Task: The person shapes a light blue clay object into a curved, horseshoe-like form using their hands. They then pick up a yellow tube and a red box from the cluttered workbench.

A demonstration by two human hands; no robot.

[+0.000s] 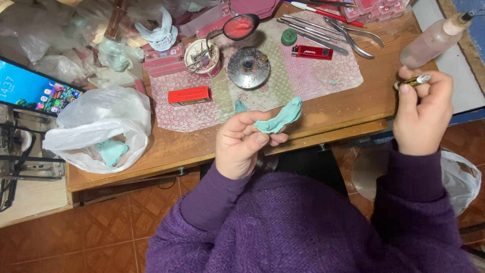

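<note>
Looking down from the head camera, the left hand [241, 144] pinches a curved strip of green wax [281, 119] between thumb and fingertips, holding it above the near edge of the wooden table [177, 146]. The right hand [423, 114] is raised over the table's right end, its fingers clenched around a small metal tool [414, 81] whose tip sticks out to the right, just below a clear plastic bottle [434, 40]. On the table lies a patterned cloth mat [283, 81] bearing a round metal burner [248, 67], a red lighter [312, 52], a small red box [188, 95] and steel instruments [328, 33]. A white plastic bag [101, 126] sits at the left with another green piece inside, beside a lit phone [35, 91]. Purple sleeves [303, 227] fill the foreground.
</note>
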